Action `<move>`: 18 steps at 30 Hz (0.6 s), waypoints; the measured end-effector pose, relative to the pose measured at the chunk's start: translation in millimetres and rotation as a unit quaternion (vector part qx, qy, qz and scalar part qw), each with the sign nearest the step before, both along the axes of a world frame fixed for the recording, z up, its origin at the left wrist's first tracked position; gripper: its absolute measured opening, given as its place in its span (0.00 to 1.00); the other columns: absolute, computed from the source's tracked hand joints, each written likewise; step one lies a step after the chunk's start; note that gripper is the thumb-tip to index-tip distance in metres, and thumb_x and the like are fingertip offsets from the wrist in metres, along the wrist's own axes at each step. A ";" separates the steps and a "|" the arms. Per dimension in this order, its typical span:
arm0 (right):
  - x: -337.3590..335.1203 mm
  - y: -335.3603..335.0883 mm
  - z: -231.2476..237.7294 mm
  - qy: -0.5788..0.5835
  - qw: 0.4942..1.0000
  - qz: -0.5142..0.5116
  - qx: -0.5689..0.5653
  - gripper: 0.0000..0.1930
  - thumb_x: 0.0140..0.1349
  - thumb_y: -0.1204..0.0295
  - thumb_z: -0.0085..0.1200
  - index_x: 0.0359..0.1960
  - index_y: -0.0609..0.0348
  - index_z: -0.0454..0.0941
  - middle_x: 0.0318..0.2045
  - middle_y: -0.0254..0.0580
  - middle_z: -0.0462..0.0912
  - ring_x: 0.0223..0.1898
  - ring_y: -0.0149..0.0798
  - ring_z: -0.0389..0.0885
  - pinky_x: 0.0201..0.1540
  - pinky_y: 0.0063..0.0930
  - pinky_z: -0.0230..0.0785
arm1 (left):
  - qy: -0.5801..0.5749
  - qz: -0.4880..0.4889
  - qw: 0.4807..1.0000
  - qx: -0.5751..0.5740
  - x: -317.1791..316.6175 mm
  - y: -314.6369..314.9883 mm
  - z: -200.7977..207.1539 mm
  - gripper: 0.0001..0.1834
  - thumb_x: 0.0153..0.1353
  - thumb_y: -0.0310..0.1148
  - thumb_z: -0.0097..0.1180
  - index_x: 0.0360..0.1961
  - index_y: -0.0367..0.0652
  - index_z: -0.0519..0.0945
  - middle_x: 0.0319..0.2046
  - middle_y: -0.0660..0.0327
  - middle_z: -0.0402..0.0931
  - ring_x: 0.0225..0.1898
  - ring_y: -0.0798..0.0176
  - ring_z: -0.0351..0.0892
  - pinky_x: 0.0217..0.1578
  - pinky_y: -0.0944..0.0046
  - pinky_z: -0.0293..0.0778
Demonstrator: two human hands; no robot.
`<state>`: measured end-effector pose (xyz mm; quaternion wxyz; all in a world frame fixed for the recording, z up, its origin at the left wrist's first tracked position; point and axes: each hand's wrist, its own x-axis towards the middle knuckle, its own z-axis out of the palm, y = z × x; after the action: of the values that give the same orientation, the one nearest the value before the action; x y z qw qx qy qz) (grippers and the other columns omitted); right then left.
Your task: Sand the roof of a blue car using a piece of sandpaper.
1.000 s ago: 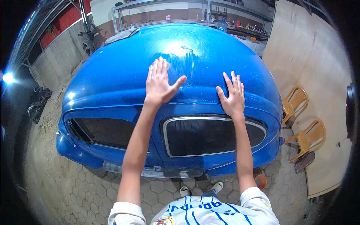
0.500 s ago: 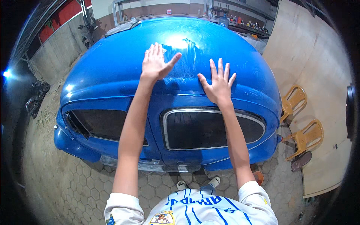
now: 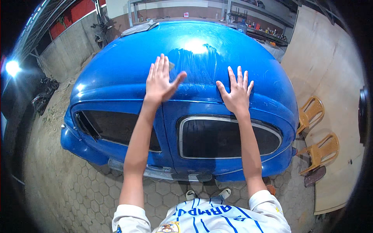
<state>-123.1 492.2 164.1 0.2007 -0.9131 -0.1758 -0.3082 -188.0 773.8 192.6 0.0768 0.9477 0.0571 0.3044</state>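
A rounded blue car (image 3: 128,62) fills the middle of the view, its side windows toward me. My left hand (image 3: 159,81) lies flat on the roof, fingers straight and thumb out to the side. Under its fingers the edge of a small greyish piece (image 3: 171,66) peeks out; most of it is covered, and its kind cannot be made out. Streaky wet-looking smears (image 3: 198,64) mark the paint between my hands, below a bright light reflection. To the right, my right hand (image 3: 236,95) rests on the roof's near edge with spread fingers and holds nothing.
A grey cloth (image 3: 140,28) lies on the roof's far left. Two tan plastic chairs (image 3: 321,152) stand right, beside a pale board (image 3: 330,77). Shelves with bottles (image 3: 268,33) are behind the car. Hexagonal paving (image 3: 93,194) lies underfoot.
Over the roof, my left hand has slid left and a little nearer to me. My right hand stays at about the same spot on the car. The whole view has shifted slightly.
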 end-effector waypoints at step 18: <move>-2.0 -7.1 0.9 0.002 1.000 0.011 0.014 0.41 0.69 0.38 0.49 0.78 0.44 0.62 0.81 0.55 0.52 0.82 0.60 0.41 0.79 0.69 0.27 | 0.000 0.047 0.998 0.031 10.0 -9.4 5.2 0.64 0.65 0.81 0.33 0.80 0.30 0.47 0.82 0.43 0.42 0.83 0.49 0.38 0.81 0.51 0.38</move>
<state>-125.1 485.1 165.0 0.2171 -0.9088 -0.1809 -0.3070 -178.0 764.4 197.8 0.0329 0.9460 0.0919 0.3091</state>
